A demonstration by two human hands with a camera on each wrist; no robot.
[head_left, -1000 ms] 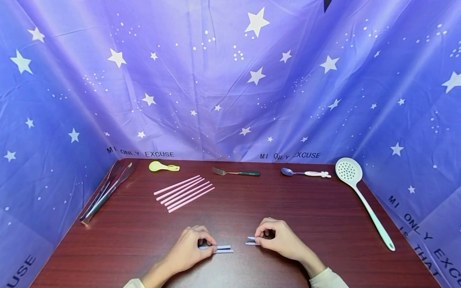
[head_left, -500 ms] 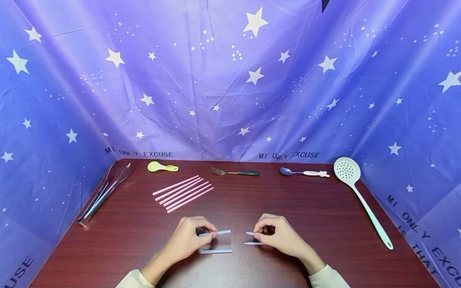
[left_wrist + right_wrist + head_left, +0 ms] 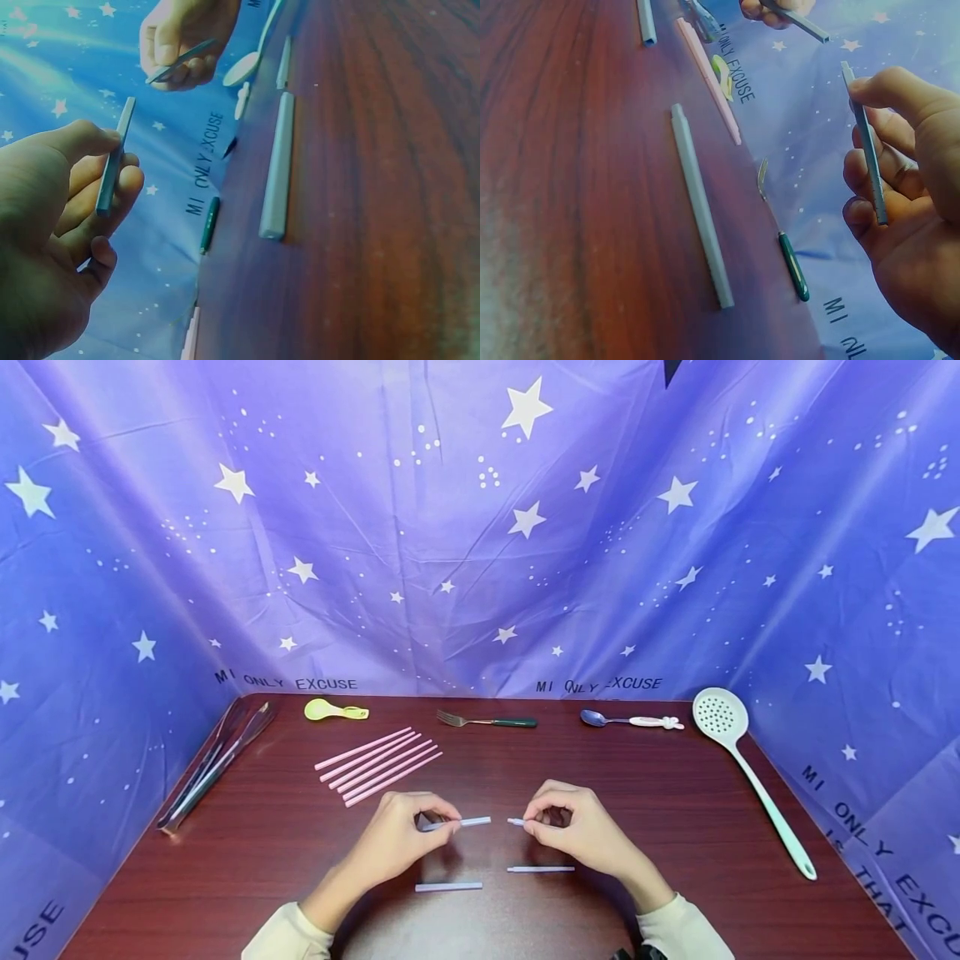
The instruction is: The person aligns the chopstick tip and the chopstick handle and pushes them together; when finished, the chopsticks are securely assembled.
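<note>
My left hand pinches a light blue-grey chopstick half between thumb and fingers, above the table. In the right wrist view, that chopstick half shows a hollow square end. Facing it, my right hand pinches a second chopstick half, whose narrowed tip points left. A small gap separates the two held pieces. On the tabletop below lie two more blue-grey halves: one with a plain end under the left hand, and one with a narrowed tip under the right.
Several pink chopsticks lie side by side behind my left hand. Along the back edge are a yellow measuring spoon, a fork and a blue spoon. Metal tongs lie left, a pale slotted ladle right.
Both hands have lifted one chopstick half each off the table and moved away from me. The two other halves stay on the tabletop, now apart from the held ones.
</note>
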